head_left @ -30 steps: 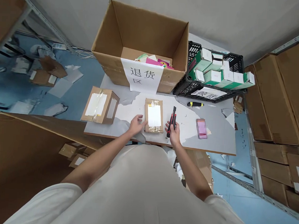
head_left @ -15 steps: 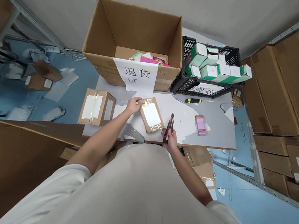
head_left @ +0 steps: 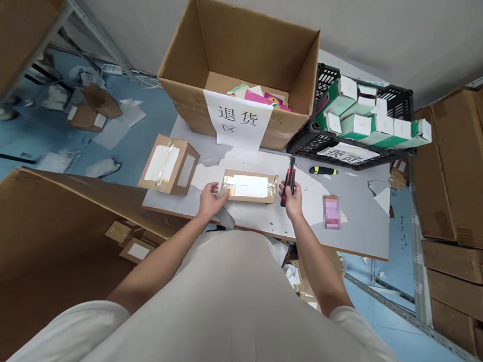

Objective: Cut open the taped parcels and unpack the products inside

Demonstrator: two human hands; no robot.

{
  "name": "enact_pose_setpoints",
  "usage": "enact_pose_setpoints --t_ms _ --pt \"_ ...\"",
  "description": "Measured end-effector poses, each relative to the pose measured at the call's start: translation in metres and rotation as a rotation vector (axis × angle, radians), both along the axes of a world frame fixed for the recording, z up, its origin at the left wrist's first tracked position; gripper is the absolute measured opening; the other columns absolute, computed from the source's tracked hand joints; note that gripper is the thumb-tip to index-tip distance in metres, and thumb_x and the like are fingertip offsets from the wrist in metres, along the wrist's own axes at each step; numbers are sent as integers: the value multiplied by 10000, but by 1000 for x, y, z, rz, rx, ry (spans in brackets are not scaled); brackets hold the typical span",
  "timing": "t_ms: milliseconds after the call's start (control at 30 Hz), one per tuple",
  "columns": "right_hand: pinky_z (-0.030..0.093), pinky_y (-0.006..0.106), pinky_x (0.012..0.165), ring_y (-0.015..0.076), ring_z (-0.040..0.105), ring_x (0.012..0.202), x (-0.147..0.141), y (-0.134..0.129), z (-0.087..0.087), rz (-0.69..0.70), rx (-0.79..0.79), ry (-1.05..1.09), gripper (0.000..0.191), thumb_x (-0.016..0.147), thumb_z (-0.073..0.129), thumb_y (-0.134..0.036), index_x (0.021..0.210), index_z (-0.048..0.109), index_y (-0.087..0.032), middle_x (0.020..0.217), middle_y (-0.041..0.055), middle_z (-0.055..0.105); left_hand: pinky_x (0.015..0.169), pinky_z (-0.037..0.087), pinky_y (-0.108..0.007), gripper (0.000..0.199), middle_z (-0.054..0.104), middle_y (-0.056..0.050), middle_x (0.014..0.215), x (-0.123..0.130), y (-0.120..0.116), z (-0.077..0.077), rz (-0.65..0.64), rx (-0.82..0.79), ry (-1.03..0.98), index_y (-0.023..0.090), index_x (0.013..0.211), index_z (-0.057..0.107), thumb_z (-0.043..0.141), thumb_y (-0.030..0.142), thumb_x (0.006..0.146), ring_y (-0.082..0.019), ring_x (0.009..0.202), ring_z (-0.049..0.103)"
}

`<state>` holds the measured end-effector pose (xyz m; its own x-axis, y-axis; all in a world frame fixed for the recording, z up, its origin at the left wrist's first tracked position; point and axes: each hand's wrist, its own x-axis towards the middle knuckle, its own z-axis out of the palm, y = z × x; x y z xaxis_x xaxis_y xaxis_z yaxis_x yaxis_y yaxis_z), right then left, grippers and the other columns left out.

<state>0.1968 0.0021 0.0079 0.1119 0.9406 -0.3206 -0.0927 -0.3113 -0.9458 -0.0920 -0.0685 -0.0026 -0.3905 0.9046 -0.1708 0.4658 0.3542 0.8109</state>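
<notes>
A small taped brown box (head_left: 250, 187) with a white label lies lengthwise on the table in front of me. At its left end is my left hand (head_left: 211, 201), fingers apart and the thumb by the box's edge, holding nothing. My right hand (head_left: 293, 197) is wrapped round a red and black box cutter (head_left: 289, 182), just right of the box, with the cutter's tip pointing away from me. Left of my left hand sits a second taped box (head_left: 168, 165) with white labels.
Behind stand a large open carton (head_left: 237, 105) with colourful packs inside and a black crate (head_left: 328, 145) of green and white boxes. A yellow and black tool (head_left: 323, 170) and a pink item (head_left: 331, 211) lie to the right on the table (head_left: 360, 230).
The small box has turned from slanted to lying crosswise. My left hand has opened and moved lower beside it. The right hand, with the cutter, has shifted up and right. The whole view has shifted.
</notes>
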Motion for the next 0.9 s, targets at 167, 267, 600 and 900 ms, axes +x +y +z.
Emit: enact_pose_setpoints --t_ms 167,267,600,900 --pt "513 254 464 85 560 528 42 -43 18 236 -75 -302 639 804 567 -546 1330 428 -211 1038 79 661 1123 241 -512 928 339 -190 1478 5 33 29 -531 114 404 153 1393 365 727 522 621 -372 1376 293" --pt "503 244 415 80 540 504 48 -59 23 333 -128 -359 734 827 528 -541 1465 314 -246 1030 67 665 1140 31 -587 1242 184 -209 1556 15 53 35 -791 31 576 140 1473 247 782 642 471 -440 1420 137" --pt "528 258 435 98 532 465 45 -55 36 470 -114 -581 627 886 453 -413 1479 339 -246 849 26 693 1130 89 -577 1231 373 -216 1439 26 60 26 -808 50 621 151 1466 274 771 661 461 -414 1337 290" --pt "532 355 789 237 692 815 36 -46 82 721 12 -1044 577 885 421 -228 1461 384 -202 1025 96 727 1090 231 -519 1137 433 -203 1323 27 61 25 -751 103 590 145 1424 343 782 590 474 -394 1249 364"
